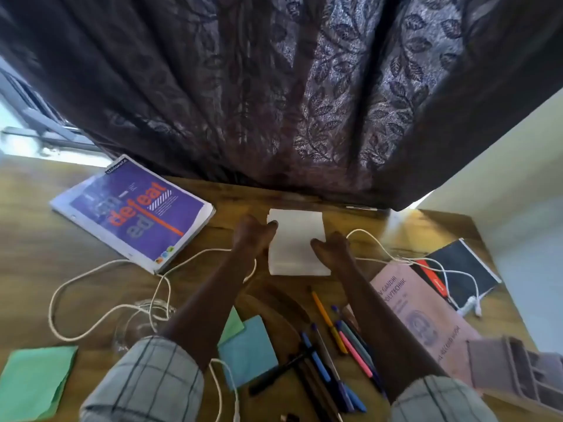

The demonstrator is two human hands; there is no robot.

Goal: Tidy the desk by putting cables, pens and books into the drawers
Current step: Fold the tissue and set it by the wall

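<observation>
A white stack of paper (297, 239) lies at the middle back of the wooden desk (36, 239). My left hand (251, 234) grips its left edge and my right hand (332, 248) grips its right edge, fingers curled over the sides. A purple book (137, 208) lies at the back left. A pink booklet (423, 318) and a dark notebook (463, 269) lie at the right. White cables run at the left (91, 269) and the right (396, 257). Several pens (335, 354) are scattered near the front.
A dark patterned curtain (274, 86) hangs behind the desk. Green paper (33, 382) and blue paper (246, 351) lie at the front. A clear glass object (134, 327) sits under my left forearm. A grey organiser (515, 370) stands at the front right.
</observation>
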